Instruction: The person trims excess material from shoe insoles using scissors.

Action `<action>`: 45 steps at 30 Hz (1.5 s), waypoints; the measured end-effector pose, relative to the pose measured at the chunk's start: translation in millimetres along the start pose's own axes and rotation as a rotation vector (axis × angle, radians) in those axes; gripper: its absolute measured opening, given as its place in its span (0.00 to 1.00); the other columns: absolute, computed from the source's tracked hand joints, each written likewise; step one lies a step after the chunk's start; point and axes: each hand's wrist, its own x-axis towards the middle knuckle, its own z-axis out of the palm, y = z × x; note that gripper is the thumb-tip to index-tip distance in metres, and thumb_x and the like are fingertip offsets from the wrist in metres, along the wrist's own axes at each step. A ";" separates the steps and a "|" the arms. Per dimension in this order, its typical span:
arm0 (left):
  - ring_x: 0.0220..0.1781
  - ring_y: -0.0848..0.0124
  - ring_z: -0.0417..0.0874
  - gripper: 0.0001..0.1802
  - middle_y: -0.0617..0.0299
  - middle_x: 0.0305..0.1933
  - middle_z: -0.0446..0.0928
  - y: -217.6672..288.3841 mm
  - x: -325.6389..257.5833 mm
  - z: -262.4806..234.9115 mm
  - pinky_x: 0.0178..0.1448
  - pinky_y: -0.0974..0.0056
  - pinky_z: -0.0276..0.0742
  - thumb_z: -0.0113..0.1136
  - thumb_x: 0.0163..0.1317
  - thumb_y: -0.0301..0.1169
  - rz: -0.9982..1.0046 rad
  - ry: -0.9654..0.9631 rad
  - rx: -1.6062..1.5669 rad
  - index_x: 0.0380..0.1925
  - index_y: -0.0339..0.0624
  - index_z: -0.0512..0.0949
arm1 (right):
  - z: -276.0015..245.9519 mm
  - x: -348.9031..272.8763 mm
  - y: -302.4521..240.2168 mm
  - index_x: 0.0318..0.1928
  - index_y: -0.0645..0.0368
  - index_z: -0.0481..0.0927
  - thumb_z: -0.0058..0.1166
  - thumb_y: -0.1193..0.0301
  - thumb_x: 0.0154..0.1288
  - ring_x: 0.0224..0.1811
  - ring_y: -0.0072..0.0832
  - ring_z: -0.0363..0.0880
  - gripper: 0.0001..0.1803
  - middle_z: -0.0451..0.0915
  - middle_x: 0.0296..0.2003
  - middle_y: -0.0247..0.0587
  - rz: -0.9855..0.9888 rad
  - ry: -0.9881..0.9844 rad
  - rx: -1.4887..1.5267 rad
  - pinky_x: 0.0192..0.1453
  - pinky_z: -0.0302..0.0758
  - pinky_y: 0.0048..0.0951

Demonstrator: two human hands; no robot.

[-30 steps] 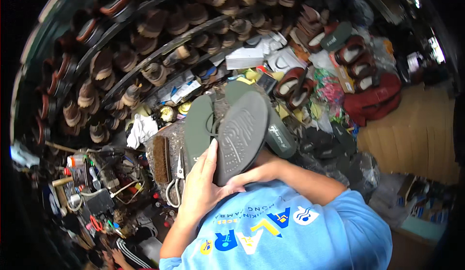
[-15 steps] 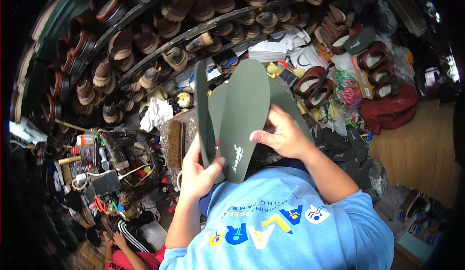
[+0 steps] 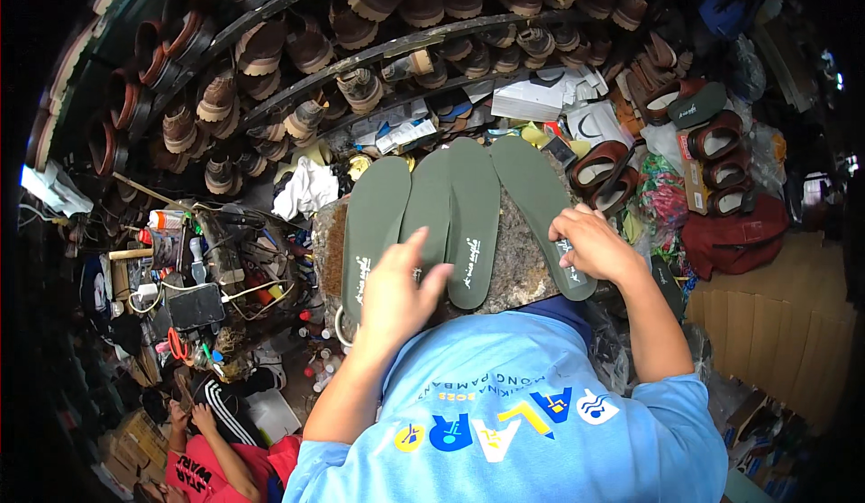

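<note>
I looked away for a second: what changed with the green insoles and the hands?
The green insoles, held up on edge before, now lie fanned flat on the stone block. The left hand rests on the middle ones; the right hand presses the rightmost. The shoe shelves are unchanged.

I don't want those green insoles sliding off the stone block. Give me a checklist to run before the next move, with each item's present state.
1. Four green insoles lie fanned on the stone block: ok.
2. Left hand rests on the two left insoles: ok.
3. Right hand presses the rightmost insole: ok.
4. Rightmost insole's heel fully on the block: cannot tell, the hand hides it.
5. Middle insoles overlap rather than lie apart: not ok.
</note>
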 end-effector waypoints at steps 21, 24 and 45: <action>0.43 0.72 0.84 0.12 0.58 0.45 0.83 -8.6 -19.1 16.8 0.50 0.67 0.82 0.56 0.70 0.25 -0.579 0.084 -1.453 0.52 0.33 0.76 | -13.9 -102.5 0.2 0.63 0.70 0.69 0.71 0.66 0.48 0.54 0.46 0.77 0.42 0.75 0.49 0.52 0.309 -0.160 0.061 0.61 0.74 0.40; 0.38 0.72 0.85 0.06 0.60 0.41 0.84 -12.6 -26.1 22.8 0.45 0.67 0.82 0.57 0.70 0.26 -0.636 -0.002 -1.551 0.44 0.37 0.77 | -0.8 -79.5 -26.6 0.64 0.70 0.69 0.73 0.52 0.49 0.62 0.49 0.69 0.48 0.70 0.56 0.54 0.346 0.197 0.276 0.68 0.67 0.41; 0.38 0.76 0.83 0.28 0.61 0.39 0.80 40.5 -15.9 25.0 0.43 0.70 0.82 0.68 0.58 0.20 -0.027 -0.008 -0.750 0.60 0.38 0.75 | 37.3 -18.1 -95.5 0.63 0.64 0.69 0.62 0.74 0.48 0.62 0.34 0.71 0.38 0.71 0.60 0.44 -0.183 0.079 1.841 0.67 0.68 0.31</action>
